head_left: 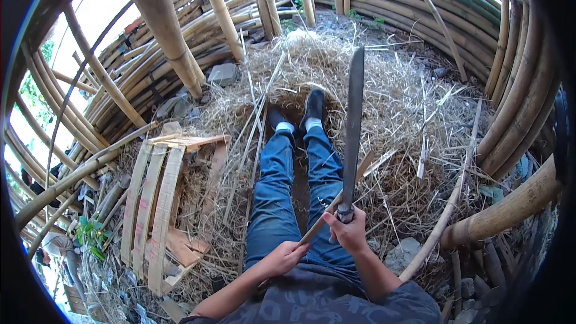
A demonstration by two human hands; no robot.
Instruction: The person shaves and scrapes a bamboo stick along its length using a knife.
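My right hand (349, 232) is wrapped round the handle of a machete (353, 126), whose long dark blade points up and away from me. In my left hand (287, 258) is the near end of a bamboo strip (321, 223), held low over my lap. The strip slants up to the right and passes behind the base of the blade; whether the two touch I cannot tell. My legs in blue jeans (273, 204) stretch out below both hands.
Shavings (384, 102) cover the ground around my legs. A slatted wooden crate (161, 216) lies to the left. Stacked bamboo poles (420, 9) line the back and right, with upright bamboo posts (159, 18) at the left. A thick pole (504, 204) juts in from the right.
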